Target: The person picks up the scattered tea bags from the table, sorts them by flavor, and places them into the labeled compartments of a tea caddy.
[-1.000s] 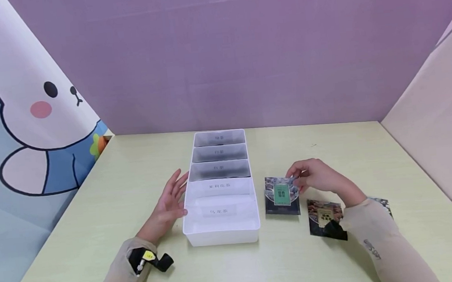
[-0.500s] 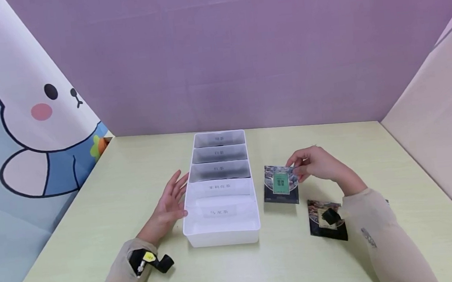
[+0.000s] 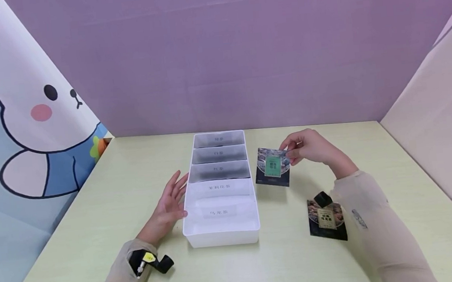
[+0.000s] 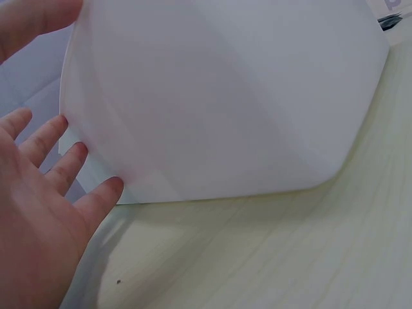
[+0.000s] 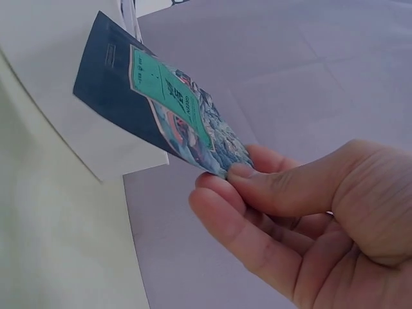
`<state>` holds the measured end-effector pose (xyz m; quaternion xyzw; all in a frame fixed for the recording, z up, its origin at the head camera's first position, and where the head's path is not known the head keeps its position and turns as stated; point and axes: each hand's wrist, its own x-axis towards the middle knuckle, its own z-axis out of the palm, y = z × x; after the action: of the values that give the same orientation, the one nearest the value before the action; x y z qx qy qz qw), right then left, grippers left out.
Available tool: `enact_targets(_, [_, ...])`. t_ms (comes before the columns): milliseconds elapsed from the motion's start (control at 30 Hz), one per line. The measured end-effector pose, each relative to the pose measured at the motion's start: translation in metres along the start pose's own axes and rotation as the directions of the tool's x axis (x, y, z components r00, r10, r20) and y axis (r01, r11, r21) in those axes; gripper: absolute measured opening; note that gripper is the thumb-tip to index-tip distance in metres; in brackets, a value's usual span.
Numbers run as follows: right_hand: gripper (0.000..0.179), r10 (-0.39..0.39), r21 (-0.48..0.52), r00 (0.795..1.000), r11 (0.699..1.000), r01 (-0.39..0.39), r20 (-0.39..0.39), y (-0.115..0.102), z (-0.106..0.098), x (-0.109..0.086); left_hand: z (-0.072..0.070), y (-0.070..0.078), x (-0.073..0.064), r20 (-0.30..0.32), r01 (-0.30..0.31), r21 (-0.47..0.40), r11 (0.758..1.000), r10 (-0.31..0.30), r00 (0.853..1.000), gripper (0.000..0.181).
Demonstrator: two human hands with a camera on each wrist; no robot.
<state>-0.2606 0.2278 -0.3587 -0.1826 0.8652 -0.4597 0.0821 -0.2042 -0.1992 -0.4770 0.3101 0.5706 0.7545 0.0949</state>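
Observation:
Between thumb and fingers my right hand [image 3: 308,147] pinches the upper right corner of a tea packet [image 3: 272,167], dark with a green label. It hangs above the table, just right of the white divided box [image 3: 224,238]; the right wrist view also shows the packet [image 5: 168,96] tilted in the grip. My left hand [image 3: 167,205] is at the box's left side, fingers spread and straight, with fingertips against the wall [image 4: 212,103] in the left wrist view. Labelled compartments run front to back in the box. I see no packet inside, though the rear compartment floors are mostly hidden.
Another tea packet [image 3: 328,231], dark with a cream label, lies on the table [image 3: 286,262] by my right forearm, which overhangs its edge. A purple backdrop [image 3: 242,53] stands behind the table, and printed panels flank it on both sides.
My right hand has raised the green-labelled packet off the table and carried it away from me and slightly left. The right sleeve now hides the packet at far right. My left hand stays put.

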Motion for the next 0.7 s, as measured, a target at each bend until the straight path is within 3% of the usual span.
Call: enact_targets(700, [0.023,0.038,0.003,0.997,0.999,-0.038,-0.068,-0.017,-0.012,0.043,0.0,0.001,-0.001,-0.003,0.006,0.008,1.0,-0.006,1.0,0.104])
